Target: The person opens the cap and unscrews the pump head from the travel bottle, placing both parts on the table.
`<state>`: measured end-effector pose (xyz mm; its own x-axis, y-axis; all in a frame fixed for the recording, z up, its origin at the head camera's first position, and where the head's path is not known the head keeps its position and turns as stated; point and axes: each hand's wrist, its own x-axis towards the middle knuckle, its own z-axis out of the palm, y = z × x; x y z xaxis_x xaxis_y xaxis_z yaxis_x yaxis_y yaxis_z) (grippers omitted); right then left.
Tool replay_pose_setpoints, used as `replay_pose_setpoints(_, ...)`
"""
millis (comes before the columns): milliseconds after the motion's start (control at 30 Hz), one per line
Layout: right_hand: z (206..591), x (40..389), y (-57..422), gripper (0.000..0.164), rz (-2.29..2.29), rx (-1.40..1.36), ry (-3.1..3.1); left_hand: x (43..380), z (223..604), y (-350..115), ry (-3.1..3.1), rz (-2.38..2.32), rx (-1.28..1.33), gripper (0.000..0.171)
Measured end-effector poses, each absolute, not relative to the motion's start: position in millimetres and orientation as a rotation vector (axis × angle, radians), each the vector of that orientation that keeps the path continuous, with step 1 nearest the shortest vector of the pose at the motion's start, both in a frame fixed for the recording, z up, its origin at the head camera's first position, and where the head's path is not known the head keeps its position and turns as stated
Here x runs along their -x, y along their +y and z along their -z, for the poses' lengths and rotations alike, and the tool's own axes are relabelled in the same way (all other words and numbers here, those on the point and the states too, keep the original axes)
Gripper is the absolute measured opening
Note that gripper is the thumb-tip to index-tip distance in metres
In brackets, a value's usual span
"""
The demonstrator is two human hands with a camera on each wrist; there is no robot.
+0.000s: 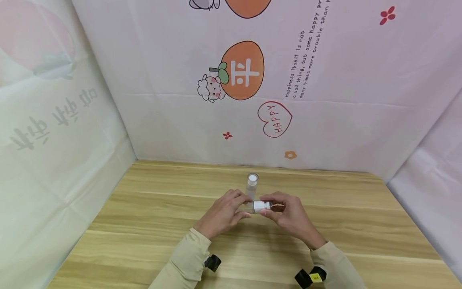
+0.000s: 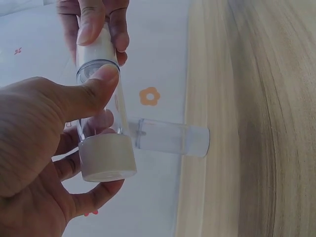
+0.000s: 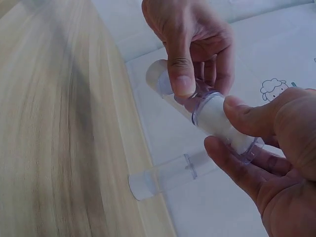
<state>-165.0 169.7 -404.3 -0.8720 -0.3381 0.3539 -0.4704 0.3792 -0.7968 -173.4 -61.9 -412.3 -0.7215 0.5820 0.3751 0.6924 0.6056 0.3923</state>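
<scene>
Both hands hold one clear cylindrical bottle with a white base and a white top section. My left hand grips the transparent body, its thumb lying along the side in the left wrist view. The right hand pinches the white top section between thumb and fingers. In the head view the bottle lies sideways between the hands, above the table. A second clear bottle with a white base stands upright on the table just behind them.
A wood-grain table spreads beneath the hands. White printed cloth rises at its back edge, and more pale cloth hangs on the left and right sides. Each wrist carries a small black camera.
</scene>
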Motion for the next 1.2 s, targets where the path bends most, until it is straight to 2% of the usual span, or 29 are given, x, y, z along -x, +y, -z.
replay_pose_setpoints(233,410,164,167,0.03,-1.412,-0.833,-2.412,173,411,-65,-2.659,0.88,1.02,0.037)
replay_pose_setpoints(500,414,166,174,0.034,-1.554,-0.877,-2.339,174,414,-70,-2.68,0.974,1.016,0.036)
replay_pose_setpoints(967,407,180,200,0.031,-1.589,-0.668,-2.459,175,424,-80,-2.737,0.93,0.873,0.035)
replay_pose_setpoints(1200,412,191,210,0.033,-1.348,-0.57,-2.586,175,427,-83,-2.757,0.918,0.854,0.035)
